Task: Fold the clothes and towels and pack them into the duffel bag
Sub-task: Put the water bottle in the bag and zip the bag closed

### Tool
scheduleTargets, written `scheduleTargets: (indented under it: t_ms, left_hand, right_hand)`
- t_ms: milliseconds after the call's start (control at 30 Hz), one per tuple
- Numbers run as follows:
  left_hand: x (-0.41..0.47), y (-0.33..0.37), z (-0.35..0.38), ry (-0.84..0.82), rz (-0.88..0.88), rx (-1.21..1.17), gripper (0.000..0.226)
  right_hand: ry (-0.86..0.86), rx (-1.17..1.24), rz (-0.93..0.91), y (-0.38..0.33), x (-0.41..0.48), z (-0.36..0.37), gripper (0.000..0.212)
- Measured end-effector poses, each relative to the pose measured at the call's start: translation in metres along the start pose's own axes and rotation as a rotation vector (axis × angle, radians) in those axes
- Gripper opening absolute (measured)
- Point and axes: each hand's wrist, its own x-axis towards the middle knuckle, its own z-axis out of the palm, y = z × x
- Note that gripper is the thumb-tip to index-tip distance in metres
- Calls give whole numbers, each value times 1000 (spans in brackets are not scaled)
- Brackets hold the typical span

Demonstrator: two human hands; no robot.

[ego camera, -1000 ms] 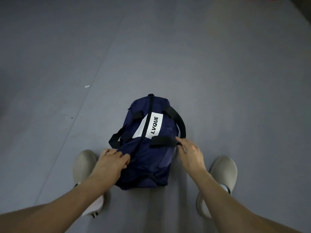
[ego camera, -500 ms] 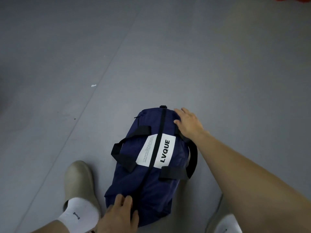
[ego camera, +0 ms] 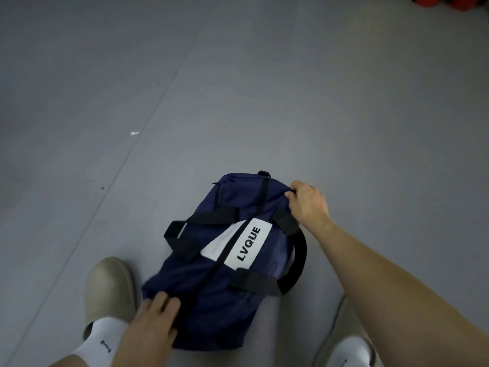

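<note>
The duffel bag [ego camera: 190, 284] looks zipped; packing seems done.
My right grip [ego camera: 308, 205] pinches its far end; my left grip [ego camera: 150, 327] rests spread on the near end.

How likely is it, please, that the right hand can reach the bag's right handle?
Probably yes: the right hand grips the bag at its far end beside the right handle, which lies uncovered, nothing between.

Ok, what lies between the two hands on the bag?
Head view: between left hand and right hand runs the top of the duffel bag, with the white LVQUE label, black centre strip and two black carry handles.
</note>
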Motion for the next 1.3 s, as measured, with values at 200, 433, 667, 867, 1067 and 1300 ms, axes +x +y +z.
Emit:
scheduleTargets:
  t_ms: [200,433,667,867,1067,1300]
  left_hand:
    - [52,-32,-46,212,117,-71,64]
    - [77,-34,-61,176,-22,-111,46]
    - [39,-17,-58,179,-237,-358,68]
    - [10,-10,-46,191,-241,-473,68]
    - [11,-4,-35,273,-45,-390,52]
    - [19,12,-35,131,-85,-500,46]
  right_hand:
    - [-38,-83,223,70,-63,-16,22]
    - [-114,120,510,94,-147,-7,23]
    - [10,295,413,60,-204,3,45]
    - [227,-2,-151,-19,-265,48,41]
    - [102,-15,-403,-76,-294,99,22]
    - [-220,229,-126,-88,-287,125,51]
